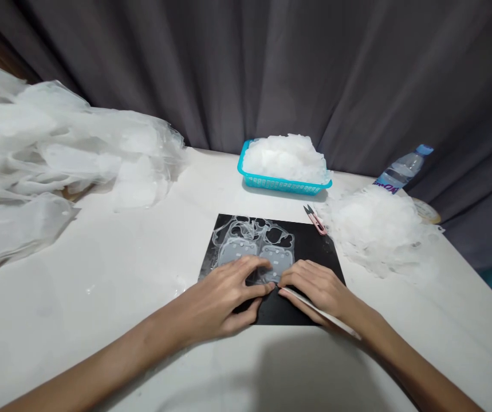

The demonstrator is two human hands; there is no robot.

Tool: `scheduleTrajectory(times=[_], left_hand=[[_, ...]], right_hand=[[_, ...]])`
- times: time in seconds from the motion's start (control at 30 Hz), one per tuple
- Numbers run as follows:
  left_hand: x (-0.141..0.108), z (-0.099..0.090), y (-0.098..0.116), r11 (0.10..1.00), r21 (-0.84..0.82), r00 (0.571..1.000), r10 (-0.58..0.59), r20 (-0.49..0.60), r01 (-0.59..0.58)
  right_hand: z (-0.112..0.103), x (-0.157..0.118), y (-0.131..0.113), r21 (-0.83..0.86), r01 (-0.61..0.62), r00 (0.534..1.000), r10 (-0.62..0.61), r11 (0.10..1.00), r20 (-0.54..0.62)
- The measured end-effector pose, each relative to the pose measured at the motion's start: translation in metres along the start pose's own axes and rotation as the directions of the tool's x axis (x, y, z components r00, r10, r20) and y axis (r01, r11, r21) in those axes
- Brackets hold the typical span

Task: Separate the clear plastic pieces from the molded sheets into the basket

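Observation:
A translucent plastic sheet (276, 260) with cut-outs and two rounded grey panels lies on a black mat (314, 243). My left hand (228, 292) rests over the sheet's near edge, its fingers stretched out and apart, pressing on the plastic. Close beside it, my right hand (318, 286) is closed around a slim white tool (327, 316). The tool's tip is at the near edge of the sheet, beside my left fingertips, and too small to make out. Its back end sticks out under my right wrist.
Translucent sheets (78, 143) are heaped at the left. A blue basket (286, 184) of white pieces (284, 154) stands at the back. Pink-handled thread snips (315, 220), loose white pieces (374, 223), a tape roll (426, 210) and a water bottle (404, 169) are at the right.

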State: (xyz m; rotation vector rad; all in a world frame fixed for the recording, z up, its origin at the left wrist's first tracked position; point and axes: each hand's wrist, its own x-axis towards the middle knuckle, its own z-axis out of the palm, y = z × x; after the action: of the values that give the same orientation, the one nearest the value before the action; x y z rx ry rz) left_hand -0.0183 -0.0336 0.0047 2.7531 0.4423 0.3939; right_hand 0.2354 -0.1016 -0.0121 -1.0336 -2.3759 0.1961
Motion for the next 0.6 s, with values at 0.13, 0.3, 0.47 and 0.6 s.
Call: scheduleTrajectory(times=[0.13, 0.3, 0.47, 0.6], left_hand=[[-0.004, -0.003, -0.003, 1.000, -0.011, 0.999, -0.025, 0.021, 0.025], [-0.004, -0.005, -0.009, 1.000, -0.006, 0.996, -0.004, 0.084, 0.005], [-0.002, -0.007, -0.012, 0.999, -0.036, 0.995, 0.018, 0.100, -0.014], [-0.002, -0.008, -0.012, 0.999, -0.049, 0.993, 0.006, 0.117, 0.000]], right_hand=[[-0.009, -0.001, 0.000, 0.097, -0.069, 0.997, 0.066, 0.993, 0.037], [-0.013, 0.000, -0.001, 0.140, -0.101, 0.994, 0.094, 0.985, 0.056], [-0.011, 0.002, 0.001, 0.130, -0.080, 0.995, 0.071, 0.988, 0.070], [-0.007, 0.003, 0.001, 0.074, -0.045, 0.998, 0.042, 0.996, 0.039]])
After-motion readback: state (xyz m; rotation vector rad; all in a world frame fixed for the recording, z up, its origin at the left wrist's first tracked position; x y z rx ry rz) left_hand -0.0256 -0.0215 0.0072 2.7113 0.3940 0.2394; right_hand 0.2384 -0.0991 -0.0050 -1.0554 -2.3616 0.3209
